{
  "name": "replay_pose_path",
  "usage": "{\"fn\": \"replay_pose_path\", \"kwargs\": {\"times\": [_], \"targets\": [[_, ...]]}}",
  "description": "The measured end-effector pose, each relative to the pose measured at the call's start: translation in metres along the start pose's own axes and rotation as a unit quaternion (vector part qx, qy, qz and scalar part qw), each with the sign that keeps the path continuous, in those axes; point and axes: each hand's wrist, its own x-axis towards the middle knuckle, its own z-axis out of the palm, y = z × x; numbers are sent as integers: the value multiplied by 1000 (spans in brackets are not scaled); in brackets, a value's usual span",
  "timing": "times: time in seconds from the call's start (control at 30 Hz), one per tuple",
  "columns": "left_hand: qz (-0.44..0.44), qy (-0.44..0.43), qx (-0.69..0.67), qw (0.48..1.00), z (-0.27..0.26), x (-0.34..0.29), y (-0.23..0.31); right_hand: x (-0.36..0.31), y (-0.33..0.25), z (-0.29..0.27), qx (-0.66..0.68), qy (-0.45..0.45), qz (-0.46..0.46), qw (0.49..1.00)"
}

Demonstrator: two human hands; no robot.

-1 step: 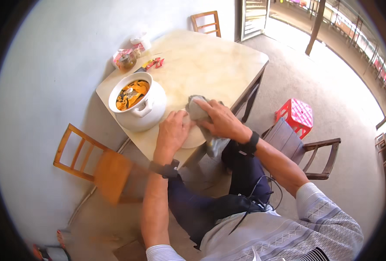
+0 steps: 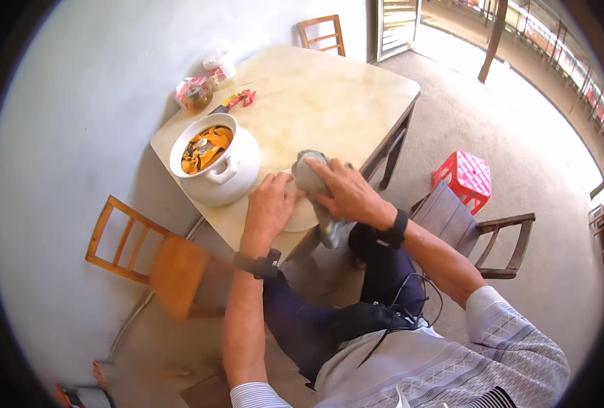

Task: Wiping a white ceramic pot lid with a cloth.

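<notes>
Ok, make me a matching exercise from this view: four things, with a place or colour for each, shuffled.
1. Pot
2. Cloth
3. Plastic stool
4. Chair with orange-brown seat

A. red and white
B. left of the table
C. held in the right hand
D. white, on the tabletop

Pairs: 1-D, 2-C, 3-A, 4-B

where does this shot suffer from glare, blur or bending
In the head view, glare bleaches the pale ground beyond the doorway; same view, the crumpled grey cloth in the right hand looks soft, and the orange-brown wooden chair blurs toward its legs; head view again, fisheye distortion, with black corners.
</notes>
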Motion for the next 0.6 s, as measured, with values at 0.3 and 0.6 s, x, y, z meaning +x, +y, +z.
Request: {"fn": "replay_pose_path", "kwargs": {"times": [0.3,0.6], "targets": [[-40,-114,-120,985,-19,8,6,41,39,23,36,20,12,999],[2,-61,-91,994,-13,1,8,78,33,45,1,0,78,997]]}}
